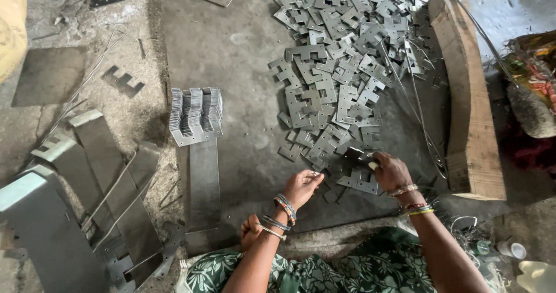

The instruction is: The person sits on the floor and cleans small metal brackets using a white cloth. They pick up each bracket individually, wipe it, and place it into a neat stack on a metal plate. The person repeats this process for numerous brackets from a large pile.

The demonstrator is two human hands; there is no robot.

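Observation:
A large heap of flat grey stamped metal plates (pixel 341 67) with notched edges spreads over the concrete floor ahead of me. My right hand (pixel 389 170) reaches into the near edge of the heap, fingers closed on one plate (pixel 360 155). My left hand (pixel 302 186) hovers just left of it, fingertips pinched together on what looks like a small plate; the piece is hard to make out. Both wrists wear bangles. A neat upright stack of the same plates (pixel 196 114) stands on a long metal strip (pixel 204 180) to the left.
A thick wooden block (pixel 466 102) borders the heap on the right, with wire (pixel 420 119) looped beside it. Bent sheet-metal strips and channels (pixel 87 177) lie at the left. Loose plates (pixel 121 79) sit on the dusty floor. My foot (pixel 250 230) and green patterned clothing are below.

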